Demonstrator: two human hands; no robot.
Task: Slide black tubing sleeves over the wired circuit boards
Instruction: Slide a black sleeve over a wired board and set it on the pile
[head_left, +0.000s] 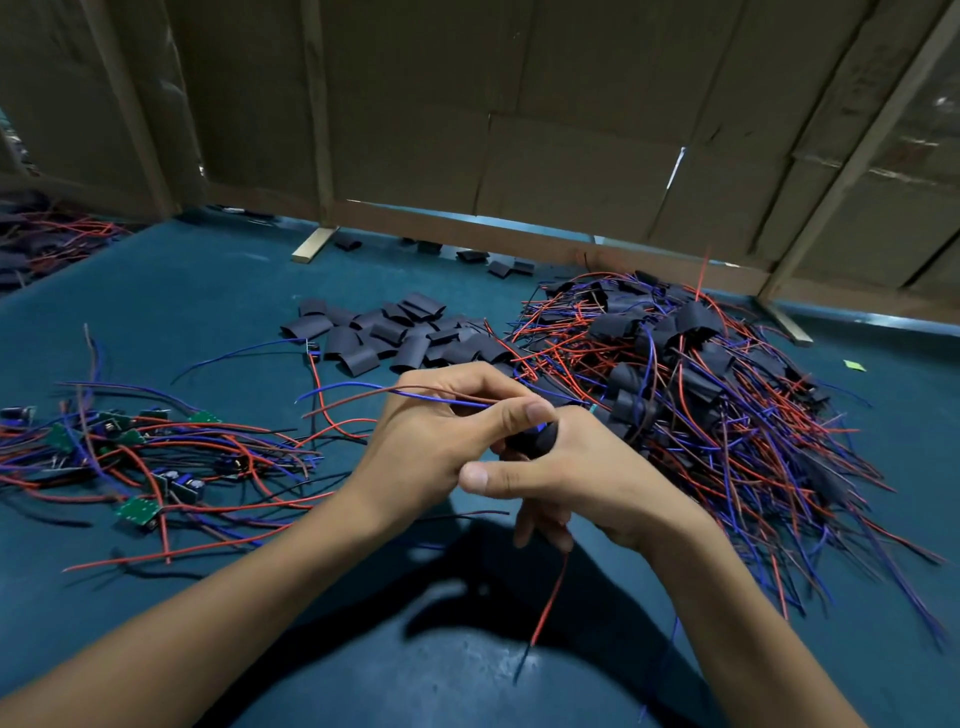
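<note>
Both hands are held together over the blue table (171, 312): a black sleeve (530, 441) is gripped by the curled fingers of the right hand (576, 478), while blue and red wires (363, 387) are pinched by the left hand (431, 436). Bare boards (137, 512) lie at the left, loose sleeves (384, 332) behind the hands, and a finished pile (691, 374) at the right.

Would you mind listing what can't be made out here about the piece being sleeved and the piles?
- Head view: the black sleeve shows only between the left hand and right hand; any board inside is hidden.
- Pile of sleeved units: tubing and tangled wires hide the boards.
- Far-left wire heap: cut off by the frame edge, blurred.
</note>
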